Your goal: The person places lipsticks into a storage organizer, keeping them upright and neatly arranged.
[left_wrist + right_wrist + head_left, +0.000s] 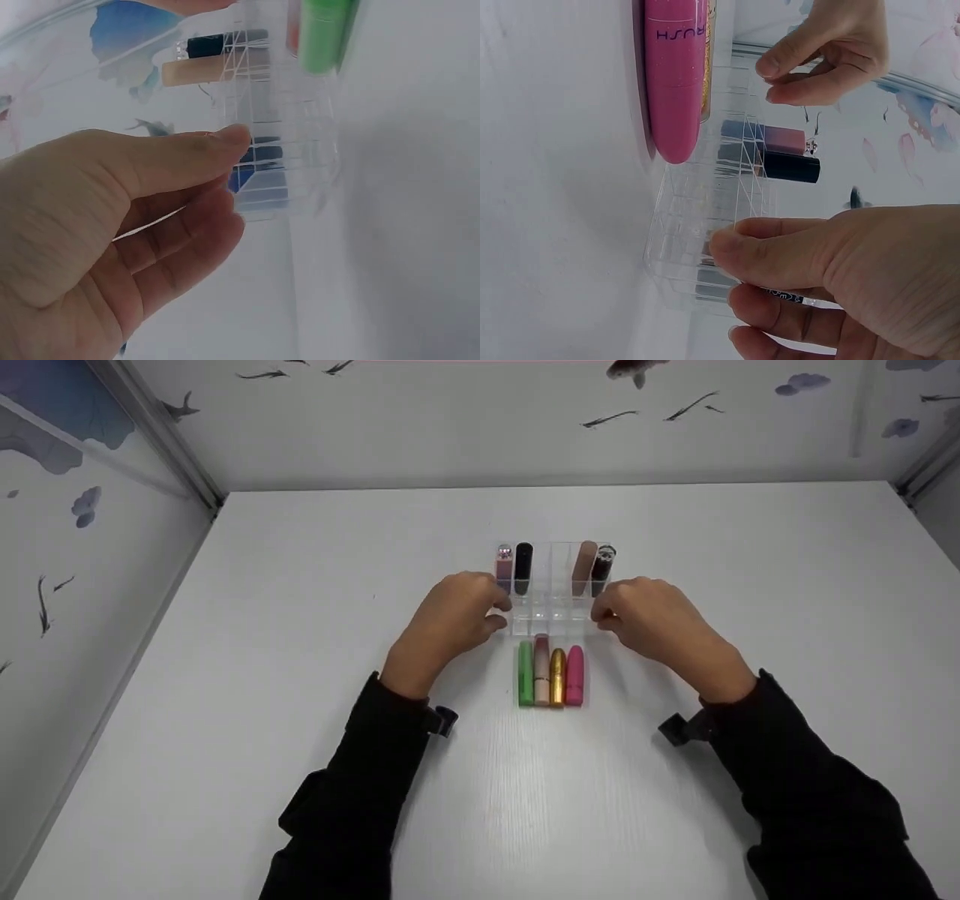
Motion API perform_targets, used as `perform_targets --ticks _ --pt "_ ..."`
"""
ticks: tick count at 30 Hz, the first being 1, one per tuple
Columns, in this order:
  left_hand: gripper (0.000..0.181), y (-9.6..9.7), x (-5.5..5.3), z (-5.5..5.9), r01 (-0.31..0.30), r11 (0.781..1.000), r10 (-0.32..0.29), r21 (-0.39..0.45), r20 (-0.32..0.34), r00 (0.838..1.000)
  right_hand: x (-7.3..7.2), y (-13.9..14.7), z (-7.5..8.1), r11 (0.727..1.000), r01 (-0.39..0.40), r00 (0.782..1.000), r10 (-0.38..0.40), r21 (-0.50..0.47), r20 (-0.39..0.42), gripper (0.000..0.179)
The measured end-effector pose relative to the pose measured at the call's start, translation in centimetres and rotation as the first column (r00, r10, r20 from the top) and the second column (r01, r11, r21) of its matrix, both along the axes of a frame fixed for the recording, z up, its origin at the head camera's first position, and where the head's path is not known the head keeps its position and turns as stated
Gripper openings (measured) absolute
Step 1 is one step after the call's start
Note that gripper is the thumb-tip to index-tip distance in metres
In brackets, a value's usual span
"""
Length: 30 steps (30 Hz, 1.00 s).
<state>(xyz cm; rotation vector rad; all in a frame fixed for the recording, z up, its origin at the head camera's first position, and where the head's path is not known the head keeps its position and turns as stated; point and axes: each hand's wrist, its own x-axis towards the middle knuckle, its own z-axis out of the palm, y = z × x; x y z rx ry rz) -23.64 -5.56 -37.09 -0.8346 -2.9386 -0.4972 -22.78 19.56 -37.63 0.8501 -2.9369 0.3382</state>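
Note:
A clear plastic cosmetics organizer [551, 607] with gridded compartments stands on the table between both hands. In its back row are a pink lipstick tube [504, 561] and a black tube [523, 566] at left, a tan tube [584, 566] and a dark clear-capped tube [603, 562] at right. My left hand [459, 611] is at the organizer's left side, thumb and fingertips apart and loosely bent, with nothing between them. At the right side my right hand [649, 615] has its fingers loosely bent, fingertips right by the organizer's wall [739, 202].
In front of the organizer a row lies side by side: a green tube [526, 675], a pinkish-beige tube [541, 671], a gold tube [557, 679] and a bright pink tube [574, 676]. Patterned white panels [450, 427] border the white table [315, 570] at back and left.

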Motion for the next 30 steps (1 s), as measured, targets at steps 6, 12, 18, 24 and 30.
perform_targets --ticks 6,12,18,24,30 --pt "0.017 0.1 0.3 -1.0 -0.044 0.997 0.041 -0.065 -0.047 0.998 0.0 0.2 0.0 1.000 0.014 1.000 -0.014 0.005 0.009 0.010" --pt "0.013 0.4 0.5 -1.6 -0.077 0.990 0.071 -0.117 -0.054 0.996 0.0 0.0 0.0 1.000 0.013 1.000 -0.013 0.004 0.017 0.011" --pt "0.015 0.7 0.8 -1.6 -0.105 0.983 0.095 -0.149 -0.071 0.993 0.0 -0.1 0.0 1.000 0.014 1.000 -0.014 0.008 0.016 0.010" --pt "0.015 0.8 0.9 -1.6 -0.121 0.981 0.111 -0.149 -0.072 0.991 -0.2 -0.1 0.0 1.000 0.014 0.999 -0.015 0.028 0.039 0.010" --pt "0.015 0.8 0.9 -1.6 -0.130 0.980 0.123 -0.151 -0.059 0.991 0.1 -0.3 0.2 0.997 0.012 1.000 -0.014 0.081 0.017 0.011"
